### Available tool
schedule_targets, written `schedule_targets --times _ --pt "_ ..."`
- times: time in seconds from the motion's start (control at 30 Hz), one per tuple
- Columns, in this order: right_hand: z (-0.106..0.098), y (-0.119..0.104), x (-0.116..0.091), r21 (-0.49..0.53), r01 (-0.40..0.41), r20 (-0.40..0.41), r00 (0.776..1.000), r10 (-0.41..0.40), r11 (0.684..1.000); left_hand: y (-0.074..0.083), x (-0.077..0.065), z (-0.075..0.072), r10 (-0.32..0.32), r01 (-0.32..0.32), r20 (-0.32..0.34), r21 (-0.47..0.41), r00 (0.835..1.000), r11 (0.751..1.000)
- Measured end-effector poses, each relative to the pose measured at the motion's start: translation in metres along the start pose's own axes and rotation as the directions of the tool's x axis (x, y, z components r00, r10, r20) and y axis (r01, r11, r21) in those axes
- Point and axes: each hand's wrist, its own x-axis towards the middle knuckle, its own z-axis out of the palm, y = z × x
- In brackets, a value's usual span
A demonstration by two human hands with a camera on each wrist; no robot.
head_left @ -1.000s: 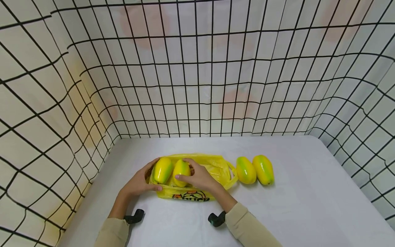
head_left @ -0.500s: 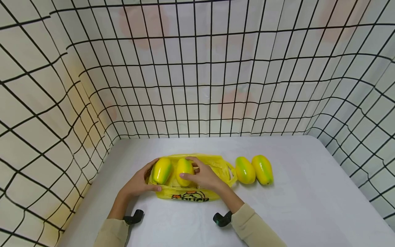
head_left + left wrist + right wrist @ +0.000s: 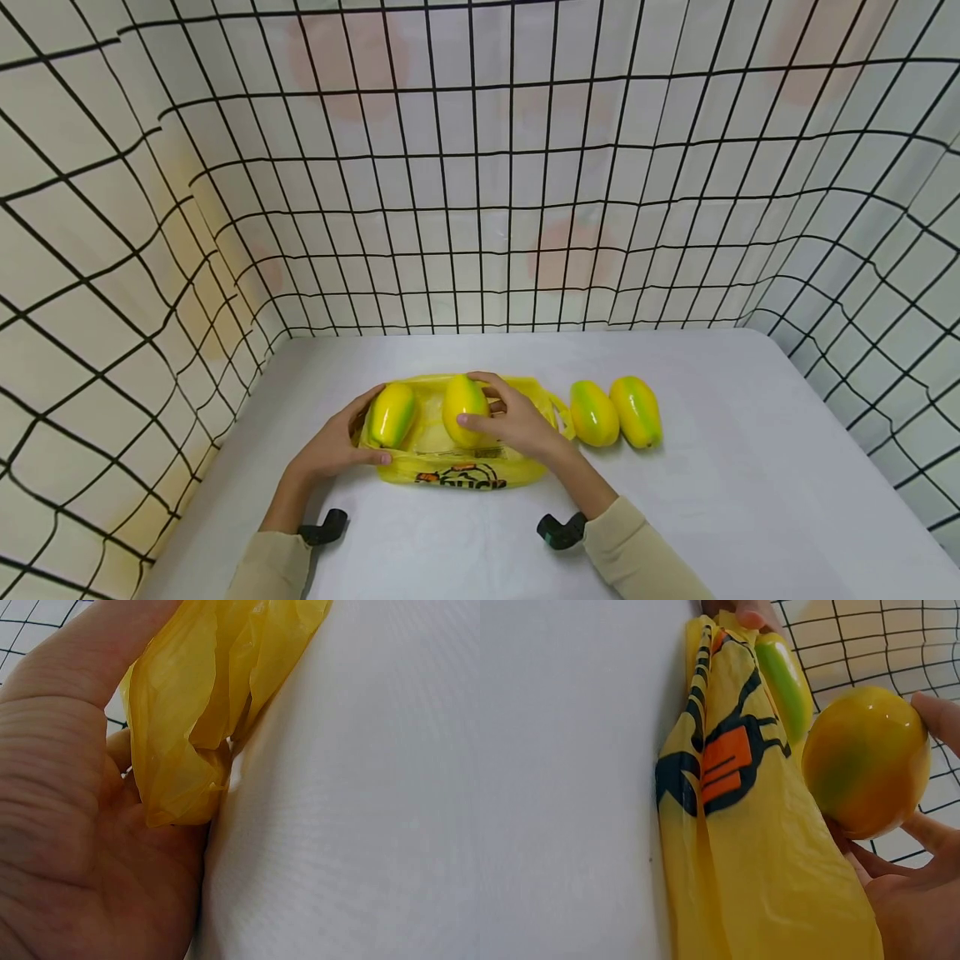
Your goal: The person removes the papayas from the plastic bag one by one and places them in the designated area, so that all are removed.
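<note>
A yellow plastic bag (image 3: 427, 473) with a printed cartoon lies flat with its mouth spread. One yellow-green mango (image 3: 393, 415) rests at the bag's left end. My left hand (image 3: 341, 440) holds that end, thumb along the front rim and fingers round the back; its fingertips are hidden. In the left wrist view the folded bag (image 3: 176, 750) sits against the palm. A second mango (image 3: 464, 410) is gripped by my right hand (image 3: 513, 421) between thumb and fingers, over the bag's middle. The right wrist view shows this mango (image 3: 866, 761) above the bag's rim.
Two more mangoes, a left one (image 3: 595, 414) and a right one (image 3: 636, 412), lie side by side right of the bag, near its handle (image 3: 561, 415). A black grid (image 3: 510, 183) with pale cloth behind it surrounds the white table (image 3: 750, 467) at the back and sides.
My right hand has moved rightward and slightly up with the mango, away from the mango at the bag's left end. The left hand stays in place.
</note>
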Motion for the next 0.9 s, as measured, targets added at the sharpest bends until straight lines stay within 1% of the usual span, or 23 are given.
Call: schedule_targets --times 0.4,0.67,0.9 --pt "-0.023 0.003 -0.013 -0.020 0.023 -0.032 0.999 -0.024 1.000 0.003 -0.002 -0.001 -0.003 0.003 0.005 -0.008 1.000 1.000" --pt "-0.042 0.003 -0.022 0.005 0.010 -0.040 0.999 -0.010 1.000 -0.001 0.000 -0.001 0.002 -0.002 -0.001 0.006 1.000 1.000" --pt "-0.058 0.006 -0.030 -0.005 0.014 -0.043 0.999 -0.014 1.000 -0.002 0.000 0.000 0.000 0.000 -0.001 0.004 1.000 1.000"
